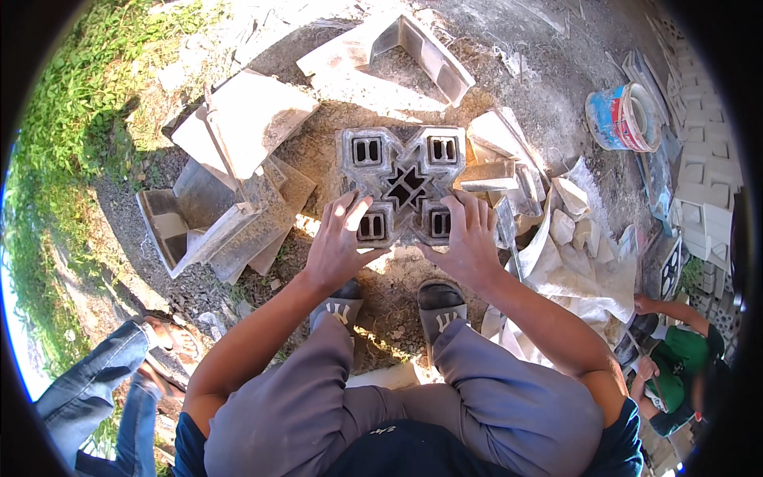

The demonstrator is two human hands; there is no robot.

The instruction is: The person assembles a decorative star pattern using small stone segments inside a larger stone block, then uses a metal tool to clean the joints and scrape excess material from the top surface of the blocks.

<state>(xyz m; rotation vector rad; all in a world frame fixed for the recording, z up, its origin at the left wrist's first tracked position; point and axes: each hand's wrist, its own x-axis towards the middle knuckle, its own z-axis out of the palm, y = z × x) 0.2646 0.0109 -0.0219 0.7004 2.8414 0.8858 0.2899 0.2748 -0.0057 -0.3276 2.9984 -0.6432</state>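
In front of my feet is a grey X-shaped openwork block [407,155], with slotted square openings at its corners and a star-shaped hole in the middle. Whether it is cast concrete or a metal mould, I cannot tell. My left hand [334,242] grips its near left corner, fingers over the top and thumb along the near edge. At the near right corner, my right hand [470,238] grips the block the same way. The hands' undersides and the block's base are hidden.
Angled grey mould panels [218,207] lie to the left, with another angled piece [389,56] beyond. At right are a crumpled white sheet [572,278] with rubble and a blue-red bucket [624,118]. Other people are at lower left [119,389] and right [679,362].
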